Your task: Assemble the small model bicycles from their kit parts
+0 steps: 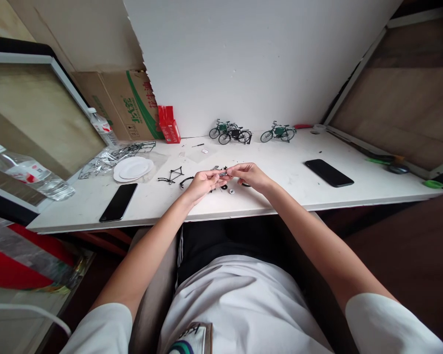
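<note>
Evidently, the weak point is the small silvery part (222,173), held up between the two hands, just above the white table (291,160). The left hand (204,186) pinches it between thumb and fingers, and the right hand (253,176) appears to grip its other end with the fingertips; its exact shape is too small to read. So narrow a hold could let it slip, especially if the two hands push or twist unevenly. A dropped part might bounce among the bits below or roll over the near edge, onto the shorts (236,241) or the floor.

The bits themselves are another risk. A small pale wheel-like piece (231,191) lies just below the fingers and looks ready to roll if a wrist brushes it. The black frame (174,174) and a curved piece (185,183) sit near the left hand, where a sideways sweep could knock them. Their bars look thin, so a pressing forearm might bend them. The finished bikes (278,132) stand well apart, out of reach of such knocks.
</note>
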`<control>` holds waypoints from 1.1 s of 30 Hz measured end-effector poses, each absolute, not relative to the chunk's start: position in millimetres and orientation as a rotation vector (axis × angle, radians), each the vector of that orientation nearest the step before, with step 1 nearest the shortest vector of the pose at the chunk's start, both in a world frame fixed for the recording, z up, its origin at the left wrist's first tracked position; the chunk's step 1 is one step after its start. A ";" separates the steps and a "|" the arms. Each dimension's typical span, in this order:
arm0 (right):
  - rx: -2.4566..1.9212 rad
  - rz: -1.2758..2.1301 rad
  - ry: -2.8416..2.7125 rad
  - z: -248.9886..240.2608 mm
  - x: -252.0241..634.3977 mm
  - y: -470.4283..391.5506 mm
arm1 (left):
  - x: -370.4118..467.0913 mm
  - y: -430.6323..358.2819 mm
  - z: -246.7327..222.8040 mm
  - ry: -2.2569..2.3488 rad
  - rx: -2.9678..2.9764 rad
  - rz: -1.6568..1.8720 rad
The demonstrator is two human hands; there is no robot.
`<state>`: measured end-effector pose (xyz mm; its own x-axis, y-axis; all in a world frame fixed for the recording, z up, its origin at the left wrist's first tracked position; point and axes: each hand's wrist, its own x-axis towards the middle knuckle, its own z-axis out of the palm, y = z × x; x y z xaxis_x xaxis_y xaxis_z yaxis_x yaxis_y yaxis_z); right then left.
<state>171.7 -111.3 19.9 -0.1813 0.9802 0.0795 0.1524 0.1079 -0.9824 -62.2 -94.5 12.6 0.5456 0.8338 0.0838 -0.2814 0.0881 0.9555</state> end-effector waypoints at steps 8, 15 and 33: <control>-1.116 1.177 -1.490 20.8 165.1 -114.8 | -58.6 -91.5 5.2 0.571 1.131 0.979; -1.072 1.086 -1.443 19.3 153.0 -117.5 | -54.4 -95.6 7.3 0.597 1.113 1.036; -1.116 1.127 -1.373 16.5 149.7 -116.3 | -56.1 -93.8 15.6 0.586 1.087 0.988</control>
